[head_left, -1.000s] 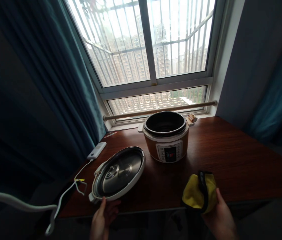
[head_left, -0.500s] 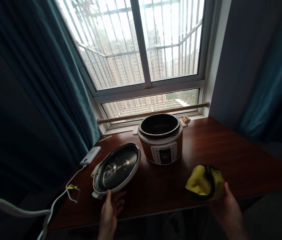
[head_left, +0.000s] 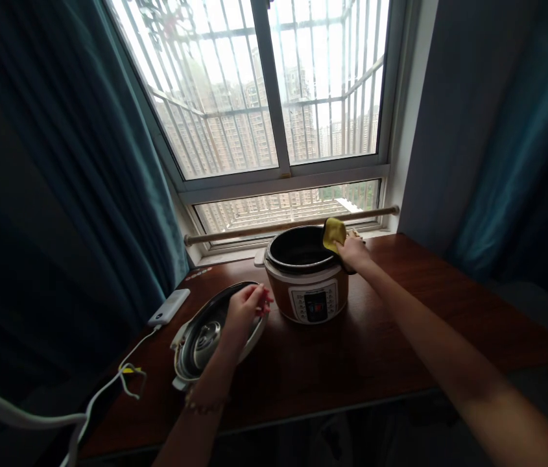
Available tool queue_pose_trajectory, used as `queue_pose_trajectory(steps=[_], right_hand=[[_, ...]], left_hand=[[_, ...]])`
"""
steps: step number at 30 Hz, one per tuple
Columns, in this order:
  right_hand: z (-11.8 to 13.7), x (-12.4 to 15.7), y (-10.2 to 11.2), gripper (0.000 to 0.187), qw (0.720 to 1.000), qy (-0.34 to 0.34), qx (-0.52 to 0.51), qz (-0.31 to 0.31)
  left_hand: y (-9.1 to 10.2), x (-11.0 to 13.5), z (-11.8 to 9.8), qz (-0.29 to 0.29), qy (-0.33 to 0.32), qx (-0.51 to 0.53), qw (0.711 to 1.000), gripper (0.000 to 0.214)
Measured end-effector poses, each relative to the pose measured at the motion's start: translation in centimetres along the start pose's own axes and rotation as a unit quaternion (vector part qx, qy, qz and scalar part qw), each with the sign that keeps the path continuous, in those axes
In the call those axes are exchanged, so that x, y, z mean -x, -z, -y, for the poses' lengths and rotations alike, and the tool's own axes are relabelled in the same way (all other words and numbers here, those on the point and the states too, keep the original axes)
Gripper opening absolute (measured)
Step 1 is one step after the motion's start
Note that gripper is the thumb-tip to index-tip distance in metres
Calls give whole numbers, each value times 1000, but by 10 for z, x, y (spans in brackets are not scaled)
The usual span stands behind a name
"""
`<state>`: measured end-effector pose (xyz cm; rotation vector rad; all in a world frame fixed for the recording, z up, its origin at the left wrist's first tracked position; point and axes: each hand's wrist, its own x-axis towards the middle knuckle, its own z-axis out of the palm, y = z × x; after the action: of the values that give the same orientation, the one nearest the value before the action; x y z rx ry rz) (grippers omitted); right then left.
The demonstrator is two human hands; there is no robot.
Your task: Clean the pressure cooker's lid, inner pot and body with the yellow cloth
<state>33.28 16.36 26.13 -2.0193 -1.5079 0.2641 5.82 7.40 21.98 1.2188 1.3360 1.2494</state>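
A brown and white electric cooker (head_left: 317, 301) with a control panel stands on the table, its top uncovered and a dark inner pot (head_left: 297, 250) inside. At the pot's right rim, my right hand (head_left: 353, 251) grips a yellow cloth with dark edging (head_left: 334, 233). Part of the cloth hangs over the rim, and the hand covers most of the cooker's right handle. My left hand (head_left: 244, 308) hovers over the upturned lid (head_left: 205, 337), left of the cooker, with loosely curled, slightly parted fingers. No held object shows in it.
A white power bank (head_left: 169, 307) with a white cable (head_left: 122, 363) lies at the left of the brown table (head_left: 400, 292). Behind the cooker run a horizontal rod (head_left: 254, 230) and a barred window. Blue curtains (head_left: 122, 162) hang on both sides.
My right hand has carried the yellow cloth from the table's front right up to the pot's right rim. My left hand has risen from the lid's near edge to above its right part.
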Motion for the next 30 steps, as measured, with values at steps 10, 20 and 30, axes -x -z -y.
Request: queue_pose_trajectory(steps=[10,20,30], right_hand=[[11,-41,-13,33,996,-43,58,57],[3,-39,-13,28,997,-2,56,50],[21,-45,17,26,1000,10,-22,-6]], left_hand=[[-19,-120,-26,4,45,-82,996,34],[-24,-118,-29,8,4,-69,998,34],[-20,-119,-52,7,-53,-35,998,28]])
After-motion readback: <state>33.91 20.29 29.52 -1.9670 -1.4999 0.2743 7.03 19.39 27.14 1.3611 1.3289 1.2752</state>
